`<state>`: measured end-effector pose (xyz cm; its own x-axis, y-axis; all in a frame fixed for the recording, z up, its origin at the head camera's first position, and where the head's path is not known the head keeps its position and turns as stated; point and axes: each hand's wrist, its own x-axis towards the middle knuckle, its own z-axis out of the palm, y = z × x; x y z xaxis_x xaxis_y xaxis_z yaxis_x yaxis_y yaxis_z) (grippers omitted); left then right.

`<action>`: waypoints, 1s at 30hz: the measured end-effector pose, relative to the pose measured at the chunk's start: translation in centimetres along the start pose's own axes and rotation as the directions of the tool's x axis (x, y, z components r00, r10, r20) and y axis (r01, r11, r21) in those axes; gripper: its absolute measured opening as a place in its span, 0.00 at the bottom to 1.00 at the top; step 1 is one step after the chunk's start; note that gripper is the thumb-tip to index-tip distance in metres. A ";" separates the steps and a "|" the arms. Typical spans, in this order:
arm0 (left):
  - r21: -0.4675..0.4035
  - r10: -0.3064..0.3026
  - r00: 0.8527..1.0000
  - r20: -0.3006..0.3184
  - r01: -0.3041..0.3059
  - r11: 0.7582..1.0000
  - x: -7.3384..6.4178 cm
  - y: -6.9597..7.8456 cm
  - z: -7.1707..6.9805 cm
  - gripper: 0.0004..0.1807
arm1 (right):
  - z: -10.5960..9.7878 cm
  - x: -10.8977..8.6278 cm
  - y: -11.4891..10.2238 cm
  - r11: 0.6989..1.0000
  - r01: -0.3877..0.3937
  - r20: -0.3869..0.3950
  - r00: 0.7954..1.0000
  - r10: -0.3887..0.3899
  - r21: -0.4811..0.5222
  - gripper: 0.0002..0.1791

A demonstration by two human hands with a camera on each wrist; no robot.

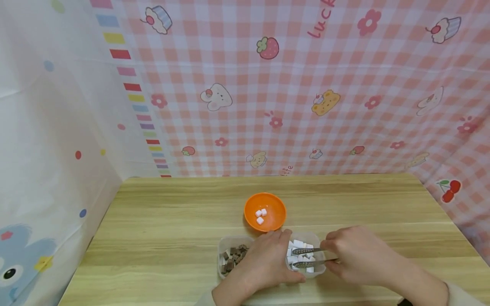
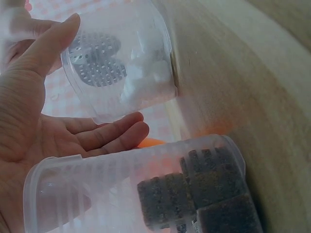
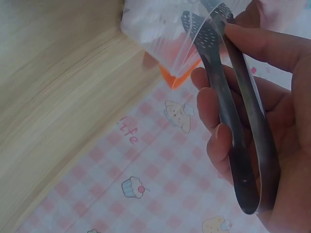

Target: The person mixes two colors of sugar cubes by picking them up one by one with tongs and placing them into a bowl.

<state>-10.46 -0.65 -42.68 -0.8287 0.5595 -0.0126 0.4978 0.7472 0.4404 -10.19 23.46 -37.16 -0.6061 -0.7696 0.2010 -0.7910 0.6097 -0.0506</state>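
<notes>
My left hand [image 1: 268, 260] grips the rim of a clear plastic container [image 1: 320, 269], with the thumb at one side and the fingers along the other. White cubes [image 1: 299, 244] fill that container's bottom. My right hand [image 1: 354, 255] holds metal tongs [image 3: 226, 104], fingers on one arm and thumb on the other. The perforated tips of the tongs [image 2: 99, 68] are spread apart inside the container among the white cubes. Under my left forearm sits a second clear container [image 1: 220, 248] with dark brown cubes [image 1: 231, 260], partly hidden by the hand.
An orange bowl [image 1: 276, 214] with three white cubes [image 1: 260, 220] stands just behind the containers on the wood-grain table [image 1: 160, 225]. A pink checked cloth [image 1: 245, 68] hangs along the table's back edge, and a white printed cloth [image 1: 46, 127] hangs at the left.
</notes>
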 end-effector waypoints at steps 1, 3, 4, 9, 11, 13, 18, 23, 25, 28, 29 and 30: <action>0.001 0.004 1.000 -0.003 -0.004 1.000 0.0 0.0 0.0 0.51 | 0.1 0.1 -0.1 1.000 0.001 0.011 1.000 -0.001 -0.004 0.12; 0.006 0.007 1.000 -0.004 -0.007 1.000 0.0 0.0 0.0 0.51 | 0.1 0.3 -0.2 1.000 0.005 0.029 1.000 -0.005 -0.015 0.12; 0.006 0.009 1.000 -0.004 -0.008 1.000 0.0 0.0 0.0 0.50 | 0.2 0.4 -0.2 1.000 0.006 0.038 0.999 -0.005 -0.020 0.12; 0.005 0.012 1.000 -0.008 -0.012 1.000 -0.1 0.0 -0.1 0.48 | 0.1 0.6 -0.4 0.999 0.008 0.058 0.998 -0.005 -0.035 0.13; 0.003 0.012 1.000 -0.011 -0.012 1.000 -0.1 0.0 -0.1 0.48 | 0.1 0.7 -0.5 0.999 0.010 0.062 0.998 -0.008 -0.032 0.13; 0.003 0.014 1.000 -0.014 -0.014 1.000 -0.1 -0.1 -0.1 0.47 | 0.1 0.7 -0.7 0.999 0.020 0.064 0.998 -0.017 -0.038 0.13; 0.012 0.015 1.000 -0.017 -0.015 1.000 -0.1 0.0 -0.1 0.47 | 0.6 1.1 -1.2 0.991 0.085 0.062 0.995 -0.078 -0.103 0.15; 0.024 0.005 1.000 -0.003 -0.005 1.000 -0.1 0.0 0.0 0.50 | 1.0 1.3 -1.4 0.977 0.136 0.053 0.990 -0.129 -0.165 0.16; 0.024 0.006 1.000 -0.002 -0.006 1.000 -0.1 0.0 0.0 0.50 | 1.1 1.4 -1.5 0.972 0.148 0.048 0.989 -0.141 -0.181 0.16; 0.019 0.008 1.000 -0.002 -0.008 1.000 -0.1 0.0 0.0 0.50 | 0.9 1.3 -1.5 0.970 0.155 0.049 0.988 -0.149 -0.186 0.16; 0.017 0.009 1.000 -0.003 -0.009 1.000 -0.1 0.0 0.0 0.50 | 0.8 1.3 -1.5 0.972 0.150 0.051 0.988 -0.143 -0.179 0.16; 0.015 0.009 1.000 -0.003 -0.009 1.000 -0.1 0.0 0.0 0.50 | 0.7 1.3 -1.5 0.975 0.140 0.053 0.990 -0.133 -0.172 0.16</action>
<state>-10.39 -0.72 -42.64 -0.8248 0.5654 -0.0059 0.5093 0.7473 0.4269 -9.90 21.43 -37.47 -0.4991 -0.8528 0.1541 -0.8418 0.5193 0.1476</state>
